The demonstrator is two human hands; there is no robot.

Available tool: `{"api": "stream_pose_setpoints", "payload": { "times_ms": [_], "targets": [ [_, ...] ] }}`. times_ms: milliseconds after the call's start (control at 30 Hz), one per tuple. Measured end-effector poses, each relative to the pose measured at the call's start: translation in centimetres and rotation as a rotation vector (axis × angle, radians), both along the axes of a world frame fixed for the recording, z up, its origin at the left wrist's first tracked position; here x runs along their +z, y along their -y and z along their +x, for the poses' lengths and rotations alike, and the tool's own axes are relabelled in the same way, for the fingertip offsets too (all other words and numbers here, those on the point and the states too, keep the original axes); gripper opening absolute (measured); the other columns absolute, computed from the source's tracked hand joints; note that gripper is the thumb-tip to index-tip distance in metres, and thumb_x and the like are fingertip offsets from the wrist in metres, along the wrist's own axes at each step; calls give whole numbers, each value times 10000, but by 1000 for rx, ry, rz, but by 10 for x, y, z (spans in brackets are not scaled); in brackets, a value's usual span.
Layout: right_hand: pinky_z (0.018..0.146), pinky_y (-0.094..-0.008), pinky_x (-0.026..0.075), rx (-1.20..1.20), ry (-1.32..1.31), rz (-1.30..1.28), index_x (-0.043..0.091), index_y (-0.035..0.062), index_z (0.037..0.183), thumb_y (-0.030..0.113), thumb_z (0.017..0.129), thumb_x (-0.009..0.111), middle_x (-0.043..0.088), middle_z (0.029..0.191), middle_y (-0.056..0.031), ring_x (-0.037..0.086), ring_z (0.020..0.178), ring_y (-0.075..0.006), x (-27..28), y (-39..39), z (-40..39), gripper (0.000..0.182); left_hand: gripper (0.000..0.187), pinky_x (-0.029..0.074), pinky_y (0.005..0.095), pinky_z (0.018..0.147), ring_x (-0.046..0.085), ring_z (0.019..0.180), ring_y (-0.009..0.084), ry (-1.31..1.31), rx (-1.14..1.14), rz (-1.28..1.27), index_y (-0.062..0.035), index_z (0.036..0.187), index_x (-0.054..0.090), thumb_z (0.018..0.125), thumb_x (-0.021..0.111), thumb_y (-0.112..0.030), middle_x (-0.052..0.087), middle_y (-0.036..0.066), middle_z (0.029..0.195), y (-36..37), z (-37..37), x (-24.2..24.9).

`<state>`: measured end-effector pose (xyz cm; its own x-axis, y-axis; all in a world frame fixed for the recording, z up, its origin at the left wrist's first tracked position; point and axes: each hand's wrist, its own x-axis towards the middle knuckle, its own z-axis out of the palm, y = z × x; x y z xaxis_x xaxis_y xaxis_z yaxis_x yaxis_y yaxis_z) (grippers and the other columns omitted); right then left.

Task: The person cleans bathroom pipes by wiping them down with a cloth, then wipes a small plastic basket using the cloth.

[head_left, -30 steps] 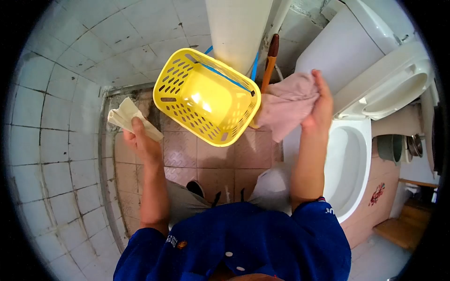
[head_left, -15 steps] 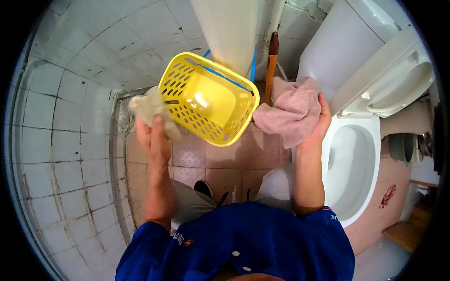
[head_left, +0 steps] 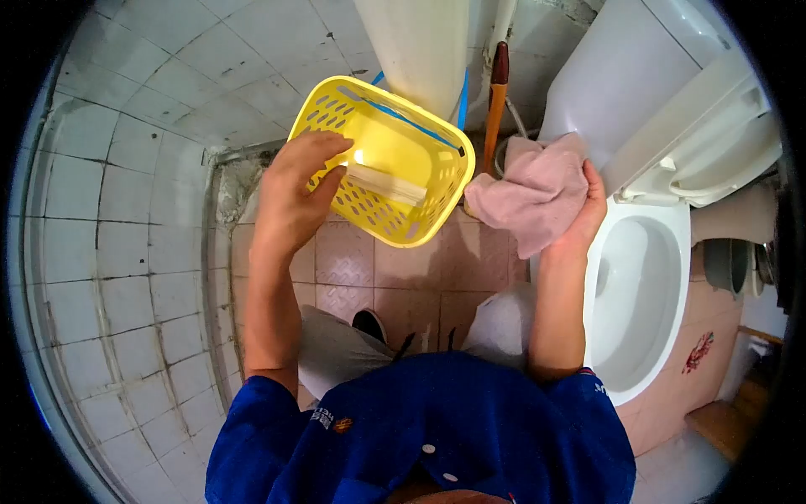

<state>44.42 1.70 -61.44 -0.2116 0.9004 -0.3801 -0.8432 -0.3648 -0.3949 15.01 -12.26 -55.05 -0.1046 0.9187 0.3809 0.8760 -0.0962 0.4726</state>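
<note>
My left hand (head_left: 295, 186) hovers over the left rim of a yellow plastic basket (head_left: 315, 102), fingers and thumb apart and nothing between them. Just beyond the thumb, inside the basket, lies a cream cloth (head_left: 386, 185), seen as a narrow pale strip. Over to the right, my right hand (head_left: 588, 214) holds a crumpled pink cloth (head_left: 533, 193) beside the basket. The cloth hides part of that hand's fingers.
Behind the basket stands a thick white pipe (head_left: 416, 55) with a blue strap. An orange handle (head_left: 497, 101) leans near it. On the right is a white toilet (head_left: 642, 294) with its lid raised. Tiled wall (head_left: 126, 244) runs along the left.
My left hand has moved up and right from beside the basket to over it and let go of the cream cloth, which now lies inside. The right hand still holds the pink cloth.
</note>
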Motion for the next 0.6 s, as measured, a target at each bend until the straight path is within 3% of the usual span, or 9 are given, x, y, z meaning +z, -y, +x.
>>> {"api": "stream_pose_setpoints", "payload": {
  "times_ms": [133, 233, 333, 367, 400, 467, 500, 533, 600],
  "targets": [
    [991, -416, 458, -110, 38, 54, 584, 8, 1140, 242, 906, 510, 615, 1163, -132, 583, 1096, -291, 11, -7, -2, 339, 241, 511, 327, 826, 668, 912, 240, 70, 106, 147, -9, 978, 685, 754, 690, 78, 688, 115, 993, 13, 15, -3],
    [1002, -420, 452, -236, 4, 15, 581, -18, 1137, 218, 890, 478, 621, 1161, -166, 585, 1106, -302, 30, -2, 0, 357, 227, 510, 328, 824, 665, 922, 240, 79, 103, 139, -7, 959, 689, 744, 697, 65, 689, 114, 992, 13, 20, -3],
    [1013, -411, 445, -213, -71, 122, 575, -30, 1131, 180, 851, 496, 613, 1163, -172, 582, 1109, -301, 29, 11, 10, 359, 252, 512, 330, 821, 664, 920, 253, 170, 40, 104, -5, 966, 688, 722, 719, 46, 688, 120, 987, 13, 37, 8],
    [1018, -411, 441, -224, -49, 103, 568, -39, 1142, 179, 839, 499, 606, 1175, -174, 576, 1122, -306, 26, 12, 11, 379, 275, 521, 340, 815, 664, 920, 265, 188, -57, 85, -11, 987, 694, 719, 759, -18, 682, 125, 986, 13, 47, 8],
    [1024, -412, 438, -232, -27, 86, 561, -48, 1152, 178, 827, 502, 599, 1188, -176, 570, 1134, -312, 25, 14, 10, 401, 314, 530, 351, 808, 664, 921, 277, 204, -151, 67, -16, 1007, 700, 717, 799, -82, 675, 129, 984, 12, 59, 8],
    [1032, -416, 431, -205, 10, 118, 534, -56, 1198, 183, 820, 507, 587, 1211, -185, 563, 1146, -321, 36, 26, 9, 448, 571, 504, 391, 891, 621, 1042, 324, 207, -293, 38, -12, 1210, 607, 705, 828, -162, 622, 164, 1143, 8, 91, 8],
    [1039, -419, 425, -170, 46, 145, 507, -64, 1244, 187, 812, 513, 574, 1234, -193, 556, 1158, -330, 42, 32, 8, 499, 571, 504, 391, 891, 621, 1042, 324, 208, -296, 43, -12, 1210, 607, 705, 828, -162, 622, 164, 1143, 3, 106, 8],
    [1039, -419, 425, -171, 46, 151, 507, -64, 1244, 187, 812, 513, 574, 1234, -193, 556, 1158, -330, 46, 38, 8, 499, 692, 479, 406, 932, 581, 1101, 350, 320, -253, -31, -17, 1301, 519, 703, 830, -176, 573, 187, 1213, -3, 120, 10],
    [1048, -430, 416, 95, -284, 408, 433, -64, 1332, 204, 796, 529, 547, 1276, -214, 544, 1171, -346, 52, 51, 7, 607, 815, 453, 421, 972, 541, 1160, 377, 429, -213, -98, -22, 1391, 431, 701, 832, -191, 523, 209, 1283, -14, 138, 9]
  ]
}}
